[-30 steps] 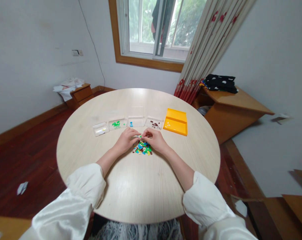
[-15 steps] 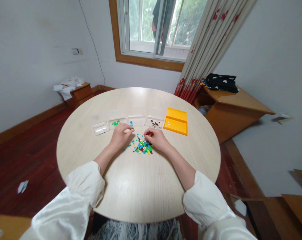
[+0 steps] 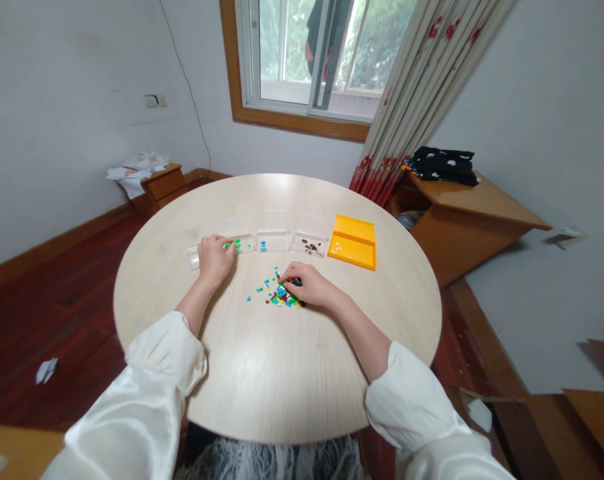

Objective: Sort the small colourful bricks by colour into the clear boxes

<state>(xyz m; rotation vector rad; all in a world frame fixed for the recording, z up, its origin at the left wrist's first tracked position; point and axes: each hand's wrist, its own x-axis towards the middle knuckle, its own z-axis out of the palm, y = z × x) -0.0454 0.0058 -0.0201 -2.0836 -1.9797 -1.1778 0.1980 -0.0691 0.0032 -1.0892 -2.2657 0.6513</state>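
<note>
My left hand [image 3: 215, 260] is over the clear box of green pieces [image 3: 246, 247], its thumb and fingers drawn together at the box's left part. Whether a small green piece sits between the fingertips is hard to make out. My right hand [image 3: 307, 283] rests at the right side of a loose pile of tiny building bricks [image 3: 283, 297] in blue, green, brown, yellow and white. Its fingers are curled together among the bricks, and what they pinch is hidden.
Beyond the pile stand a clear box with blue pieces [image 3: 273, 242], a clear box with brown pieces [image 3: 308, 245] and an open yellow case [image 3: 352, 257] holding a few white pieces. Another clear box [image 3: 193, 258] is partly behind my left hand. All sit on a round table [image 3: 272, 360].
My left hand has moved left from above the pile, where it pinched a small green piece, to the green pieces' box. My right hand has moved slightly down and closer over the pile.
</note>
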